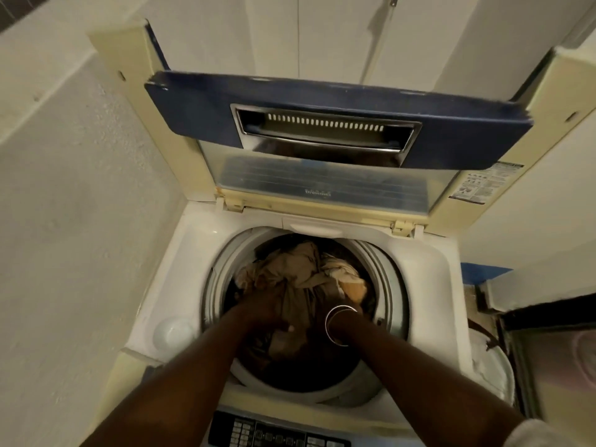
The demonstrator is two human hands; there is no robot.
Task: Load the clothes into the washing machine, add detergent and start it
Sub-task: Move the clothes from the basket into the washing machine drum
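Observation:
The top-loading washing machine stands with its lid raised. Brown and beige clothes are heaped in the drum. My left hand reaches in from the lower left and lies on the pile, with its fingers curled into a brown cloth. My right hand, with a metal bangle on the wrist, goes down into the dark clothes at the right of the drum. Its fingers are hidden. No detergent is in view.
The control panel lies at the machine's near edge. A round white cap sits on the top deck, left of the drum. A white tub stands right of the machine. White walls close in on both sides.

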